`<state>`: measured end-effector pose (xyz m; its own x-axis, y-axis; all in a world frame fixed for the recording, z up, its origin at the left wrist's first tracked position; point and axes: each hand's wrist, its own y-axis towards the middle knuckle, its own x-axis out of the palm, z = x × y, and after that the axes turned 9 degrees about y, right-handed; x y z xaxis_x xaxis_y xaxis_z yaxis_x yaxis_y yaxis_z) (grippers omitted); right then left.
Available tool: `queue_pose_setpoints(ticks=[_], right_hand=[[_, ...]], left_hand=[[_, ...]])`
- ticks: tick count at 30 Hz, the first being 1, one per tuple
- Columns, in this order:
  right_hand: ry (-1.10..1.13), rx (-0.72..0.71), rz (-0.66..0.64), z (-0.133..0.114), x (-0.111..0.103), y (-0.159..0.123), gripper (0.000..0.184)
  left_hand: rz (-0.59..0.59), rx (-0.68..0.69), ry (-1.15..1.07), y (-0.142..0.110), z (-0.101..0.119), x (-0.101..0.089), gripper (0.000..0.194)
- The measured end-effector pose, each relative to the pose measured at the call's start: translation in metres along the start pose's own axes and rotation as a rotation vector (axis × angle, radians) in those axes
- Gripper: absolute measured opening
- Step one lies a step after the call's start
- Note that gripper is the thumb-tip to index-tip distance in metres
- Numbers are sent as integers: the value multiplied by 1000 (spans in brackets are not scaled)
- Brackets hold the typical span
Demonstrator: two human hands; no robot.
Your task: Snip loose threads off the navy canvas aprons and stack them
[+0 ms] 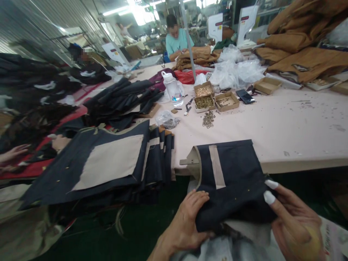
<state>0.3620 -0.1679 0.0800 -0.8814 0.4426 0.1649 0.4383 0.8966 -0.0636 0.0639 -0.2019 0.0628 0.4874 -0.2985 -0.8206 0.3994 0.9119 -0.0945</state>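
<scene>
A dark navy fabric piece (pixel 231 166) with a beige strip sewn on it lies partly on the front table edge and hangs toward me. Its curved left edge has a beige binding, with a short strap end sticking out to the left. My left hand (pixel 187 221) is closed on its near left edge, thumb underneath. On the right side my right hand (pixel 296 221) grips the cloth, with white covers on two fingertips. Small yellowish dots show on the dark cloth between my hands. Left of it rests a stack of similar navy pieces (pixel 89 148), the top one with a large beige patch.
Small boxes of metal fittings (pixel 204 103) stand mid-table, with loose metal rings (pixel 208 119) before them. A clear bottle (pixel 172 87), a dark phone-like object (pixel 245 96) and plastic bags (pixel 233 69) lie beyond. Brown cloth (pixel 307 61) is piled right. A co-worker's hands (pixel 16 154) show left.
</scene>
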Motion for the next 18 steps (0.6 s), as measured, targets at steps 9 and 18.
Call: queue_pose_setpoints(ticks=[9, 18], right_hand=[[-42, -146, -24, 24, 42, 157, 78], [-276, -64, 276, 126, 6, 130, 79]], left_hand=[[-26, -259, 218, 148, 14, -101, 9], [75, -262, -103, 209, 11, -109, 43]])
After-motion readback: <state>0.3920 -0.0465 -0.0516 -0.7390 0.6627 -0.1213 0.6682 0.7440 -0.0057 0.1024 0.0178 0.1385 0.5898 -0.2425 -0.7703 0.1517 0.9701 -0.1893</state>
